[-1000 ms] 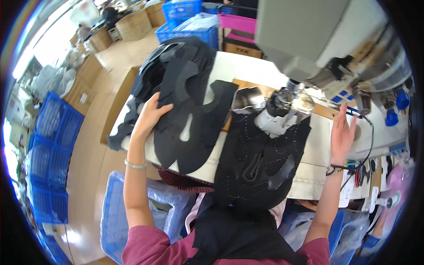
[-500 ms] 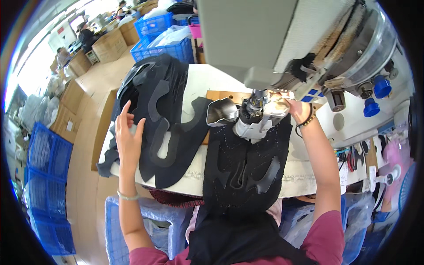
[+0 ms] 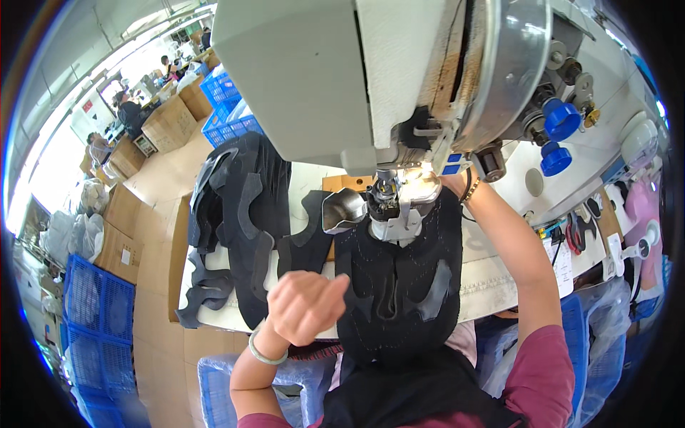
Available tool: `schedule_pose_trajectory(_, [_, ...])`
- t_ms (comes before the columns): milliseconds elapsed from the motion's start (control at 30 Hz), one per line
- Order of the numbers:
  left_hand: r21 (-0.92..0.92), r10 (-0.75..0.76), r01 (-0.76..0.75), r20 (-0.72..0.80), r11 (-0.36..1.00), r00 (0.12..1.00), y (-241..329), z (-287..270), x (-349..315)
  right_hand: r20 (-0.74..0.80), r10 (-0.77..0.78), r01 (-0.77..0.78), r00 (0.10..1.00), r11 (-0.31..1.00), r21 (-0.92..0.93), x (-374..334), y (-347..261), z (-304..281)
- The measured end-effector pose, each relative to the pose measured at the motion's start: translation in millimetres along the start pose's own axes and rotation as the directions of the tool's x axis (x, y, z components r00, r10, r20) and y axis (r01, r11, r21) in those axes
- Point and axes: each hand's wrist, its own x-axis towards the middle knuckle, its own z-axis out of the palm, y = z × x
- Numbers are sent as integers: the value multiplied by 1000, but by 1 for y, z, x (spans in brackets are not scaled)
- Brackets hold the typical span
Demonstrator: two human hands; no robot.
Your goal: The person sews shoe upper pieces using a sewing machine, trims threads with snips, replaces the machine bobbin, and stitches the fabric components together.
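A sewing machine (image 3: 292,78) stands over the table, with a shiny curved metal guard (image 3: 344,211) beside its needle area. Black fabric (image 3: 367,278) with dashed light lines and a grey patch lies beneath the needle area and hangs over the table's front edge towards me. My left hand (image 3: 303,307) is curled closed just left of this fabric; anything inside it is hidden. Beyond the needle area, my right hand (image 3: 454,183) reaches the fabric's far right side, its fingers hidden by the machine. Left of the machine lies a pile of black cut pieces (image 3: 239,214).
Smaller dark cut pieces (image 3: 203,292) lie at the table's left edge. Scissors (image 3: 574,235) and other tools are at the right. Blue crates (image 3: 98,299) and cardboard boxes (image 3: 170,123) stand on the floor at left, with people farther back.
My left hand has moved right and nearer to me, from beside the pile to the fabric's left edge, and its fingers have curled. My right hand stays by the needle area. The view has shifted.
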Motion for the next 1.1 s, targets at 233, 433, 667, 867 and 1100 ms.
schedule_pose_trajectory(233, [-32, 253, -252, 53, 967, 966, 9, -3, 9, -46, 70, -60, 996, 981, 186, 1, -3, 16])
schedule_pose_trajectory(433, [-24, 295, -295, 46, 955, 954, 14, 1, 12, -65, 135, -106, 989, 937, 333, -7, -5, 20])
schedule_pose_trajectory(667, [-46, 349, -349, -8, 936, 937, 22, 6, 15, -63, 215, -155, 975, 849, 506, 14, -15, 52])
schedule_pose_trajectory(867, [0, -157, 158, 88, 987, 984, 3, 32, 37, -6, 283, -219, 959, 756, 617, -18, -7, 21])
schedule_pose_trajectory(1100, [-333, -568, 835, 617, 437, 544, -56, 71, 74, 111, 285, -305, 952, 884, 355, -43, -20, -9])
